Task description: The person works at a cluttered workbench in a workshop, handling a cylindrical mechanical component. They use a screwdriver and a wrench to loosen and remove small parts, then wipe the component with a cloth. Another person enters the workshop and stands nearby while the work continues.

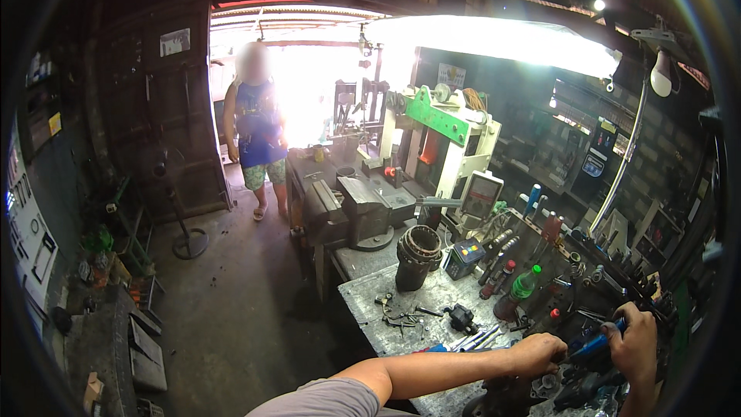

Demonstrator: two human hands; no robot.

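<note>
At the lower right of the workbench, my right hand [636, 337] is wrapped round a blue-handled tool [593, 345] whose exact kind I cannot make out. My left hand [539, 354] is closed at the tool's left end, knuckles up; what its fingers pinch is hidden. Below both hands lie greasy metal machine parts [549, 384], dark and partly covered by my left forearm. Several shiny wrenches [480, 338] are spread left of my left hand, beside a small black part [461, 318].
A dark ribbed metal cylinder [417, 261] stands on the metal-topped bench [367, 293], near a black box [465, 258], a green-capped bottle [526, 284] and small loose parts [401, 318]. Beyond are a vise [363, 212] and a green-and-white press [436, 116]. A person [258, 120] stands in the doorway.
</note>
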